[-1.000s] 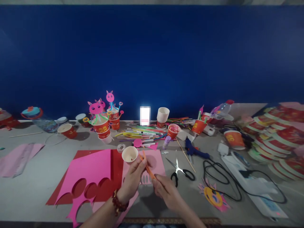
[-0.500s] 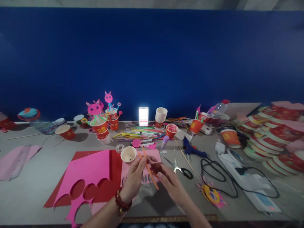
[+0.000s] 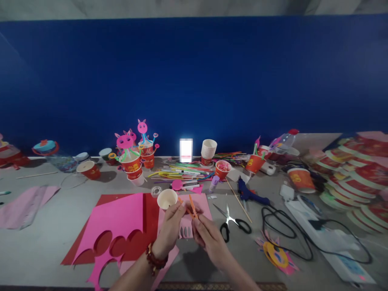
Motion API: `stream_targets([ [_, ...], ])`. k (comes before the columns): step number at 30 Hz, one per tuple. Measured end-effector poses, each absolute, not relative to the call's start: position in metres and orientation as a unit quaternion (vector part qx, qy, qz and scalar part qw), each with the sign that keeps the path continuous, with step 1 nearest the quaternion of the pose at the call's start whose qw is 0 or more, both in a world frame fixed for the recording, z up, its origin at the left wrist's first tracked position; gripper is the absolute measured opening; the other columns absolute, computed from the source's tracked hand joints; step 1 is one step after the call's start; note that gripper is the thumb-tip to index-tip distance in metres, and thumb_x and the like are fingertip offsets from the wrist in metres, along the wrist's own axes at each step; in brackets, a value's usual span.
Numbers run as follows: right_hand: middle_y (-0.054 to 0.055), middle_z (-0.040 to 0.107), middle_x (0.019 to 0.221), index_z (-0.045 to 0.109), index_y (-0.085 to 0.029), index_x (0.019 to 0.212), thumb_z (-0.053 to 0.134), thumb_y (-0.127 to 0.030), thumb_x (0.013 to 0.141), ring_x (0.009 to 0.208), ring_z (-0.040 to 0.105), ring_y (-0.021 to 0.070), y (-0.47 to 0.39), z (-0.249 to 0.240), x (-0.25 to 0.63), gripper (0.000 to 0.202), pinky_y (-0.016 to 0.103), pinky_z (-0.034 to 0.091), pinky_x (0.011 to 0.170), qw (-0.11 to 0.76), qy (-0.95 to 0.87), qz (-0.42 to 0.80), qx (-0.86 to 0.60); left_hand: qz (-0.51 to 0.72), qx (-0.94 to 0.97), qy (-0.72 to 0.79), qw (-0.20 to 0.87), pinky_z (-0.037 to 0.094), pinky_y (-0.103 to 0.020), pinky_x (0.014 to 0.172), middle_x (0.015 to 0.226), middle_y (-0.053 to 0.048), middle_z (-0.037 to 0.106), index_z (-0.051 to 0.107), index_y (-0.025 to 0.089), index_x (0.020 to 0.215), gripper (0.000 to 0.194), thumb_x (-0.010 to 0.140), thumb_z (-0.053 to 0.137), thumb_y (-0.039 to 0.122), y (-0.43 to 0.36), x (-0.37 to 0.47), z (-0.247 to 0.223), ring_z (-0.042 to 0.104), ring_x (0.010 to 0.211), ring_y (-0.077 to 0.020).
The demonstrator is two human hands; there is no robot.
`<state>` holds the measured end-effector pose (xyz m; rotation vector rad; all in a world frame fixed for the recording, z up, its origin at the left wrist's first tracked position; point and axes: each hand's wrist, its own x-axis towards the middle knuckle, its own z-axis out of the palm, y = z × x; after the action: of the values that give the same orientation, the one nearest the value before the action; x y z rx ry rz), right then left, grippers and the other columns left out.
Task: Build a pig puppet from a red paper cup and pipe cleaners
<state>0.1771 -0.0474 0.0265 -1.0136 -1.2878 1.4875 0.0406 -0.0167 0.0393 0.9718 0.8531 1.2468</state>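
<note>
Both my hands meet over the light pink paper [image 3: 204, 202] with orange pipe cleaners [image 3: 192, 205] between them. My left hand [image 3: 173, 226], a beaded bracelet at its wrist, pinches one side. From the right, my right hand [image 3: 210, 238] closes on the lower part, its fingertips hiding where the pieces meet. Just behind my left hand a white-lined paper cup [image 3: 167, 199] stands upright, with something small and dark inside. Dark oval cut-outs show in the pink paper below the fingers. Scissors [image 3: 229, 220] lie partly opened to the right of my right hand.
Bright pink cut paper [image 3: 121, 214] lies on red paper at left. Pink-faced cup figures [image 3: 125, 141] stand behind it. Pipe cleaners and markers [image 3: 182, 172] are heaped at the back. A blue glue gun [image 3: 250, 192] and its black cable, a power strip [image 3: 330, 246] and stacked cups [image 3: 354, 173] fill the right.
My right hand has gone from spread fingers to a grip on the orange pipe cleaners, which now stand more upright. The view has shifted slightly, uncovering more of the scissors' handles.
</note>
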Motion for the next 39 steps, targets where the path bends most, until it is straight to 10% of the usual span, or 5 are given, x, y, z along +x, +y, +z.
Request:
stream_targets([
  [20,-0.006,0.041,0.061,0.048,-0.022,0.075,0.048,-0.064,0.097,0.049,0.032,0.0094,-0.051,0.024,0.179,0.048,0.024,0.023,0.043,0.425,-0.569,0.575,-0.406,0.482,0.428,0.402,0.651,0.037,-0.02,0.045,0.056,0.003,0.056,0.068,0.015,0.072,0.039,0.075,0.08,0.051,-0.023,0.026,0.044,0.046,0.048,-0.0087],
  [39,-0.01,0.04,0.045,0.05,-0.02,0.071,0.057,-0.068,0.09,0.036,0.024,0.0056,-0.052,0.022,0.176,0.051,0.021,0.014,0.036,0.404,-0.478,0.695,-0.353,0.475,0.491,0.387,0.619,0.042,-0.02,0.049,0.059,0.003,0.056,0.065,0.016,0.075,0.035,0.085,0.072,0.048,-0.029,0.02,0.036,0.051,0.05,-0.0088],
])
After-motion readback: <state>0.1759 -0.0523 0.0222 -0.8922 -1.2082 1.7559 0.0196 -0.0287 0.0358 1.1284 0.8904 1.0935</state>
